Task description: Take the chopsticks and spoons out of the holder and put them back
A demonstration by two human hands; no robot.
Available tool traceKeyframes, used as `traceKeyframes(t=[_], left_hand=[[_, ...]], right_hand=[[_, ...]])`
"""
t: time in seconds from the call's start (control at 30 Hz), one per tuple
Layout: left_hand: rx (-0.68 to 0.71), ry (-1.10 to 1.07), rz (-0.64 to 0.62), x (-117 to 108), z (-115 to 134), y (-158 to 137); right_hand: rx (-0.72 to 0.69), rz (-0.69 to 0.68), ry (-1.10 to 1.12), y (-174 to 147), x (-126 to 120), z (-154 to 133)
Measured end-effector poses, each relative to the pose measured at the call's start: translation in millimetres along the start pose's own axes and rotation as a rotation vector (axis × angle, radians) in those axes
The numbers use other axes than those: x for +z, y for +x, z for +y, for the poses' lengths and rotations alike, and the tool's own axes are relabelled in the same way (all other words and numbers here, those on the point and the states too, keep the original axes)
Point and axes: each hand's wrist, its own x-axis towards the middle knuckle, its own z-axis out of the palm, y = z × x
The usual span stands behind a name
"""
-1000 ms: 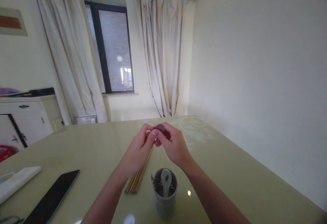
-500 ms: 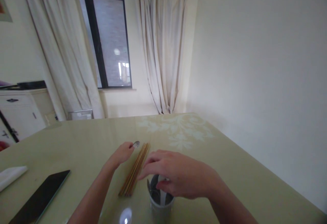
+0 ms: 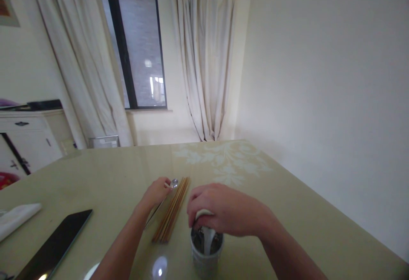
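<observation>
Left of a bundle of wooden chopsticks (image 3: 172, 210), my left hand (image 3: 158, 191) pinches a metal spoon (image 3: 174, 183) near its bowl. The spoon's thin handle slants back toward me beside the chopsticks, on or just above the table. My right hand (image 3: 223, 210) is over a pale cup (image 3: 206, 263), its fingers closed around the upper part of a white spoon (image 3: 209, 239). That spoon's lower part is inside the cup, along with shiny metal pieces partly hidden by the hand.
A dark tablet-like slab (image 3: 56, 244) lies on the pale green table (image 3: 105, 178) at the left, with a white object (image 3: 21, 218) beyond it. A white rounded edge (image 3: 92, 271) peeks out by my left forearm. The wall (image 3: 335, 122) borders the table's right side.
My right hand's fingers have closed on the white spoon at the cup. In my left hand, more of the metal spoon shows, its handle now visible beside the chopsticks. The view has shifted slightly.
</observation>
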Motion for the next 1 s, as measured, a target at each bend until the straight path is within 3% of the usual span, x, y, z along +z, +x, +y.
traceKeyframes(t=[0.1,0.2,0.3,0.4,0.5,0.57,0.6,0.7,0.77,0.87,1.0], left_hand=[[-0.007,0.035,0.006,2,4,-1],[-0.016,0.073,0.014,6,8,-4],[-0.021,0.098,0.036,8,10,-7],[-0.018,0.098,0.064,3,14,-10],[0.011,0.077,0.122,-17,31,-16],[0.100,0.002,0.167,-37,55,-29],[0.184,-0.067,0.180,-47,69,-38],[0.576,-0.572,0.092,-71,115,-72],[0.665,-0.702,0.030,-77,134,-90],[0.568,-0.718,0.098,-76,132,-89],[0.279,-0.588,0.183,-61,81,-48]], right_hand=[[0.045,0.133,0.035,-8,-21,-3],[0.104,0.384,0.053,-15,-34,-4],[0.143,0.597,0.027,-15,-37,0],[0.168,0.690,-0.004,-11,-33,5],[0.189,0.720,-0.039,-5,-27,11],[0.207,0.739,-0.055,0,-23,13],[0.215,0.753,-0.057,3,-20,14],[0.226,0.818,-0.047,13,-12,16],[0.229,0.838,-0.036,17,-10,17],[0.279,0.781,-0.015,12,-14,18],[0.404,0.534,-0.135,-8,-23,19]])
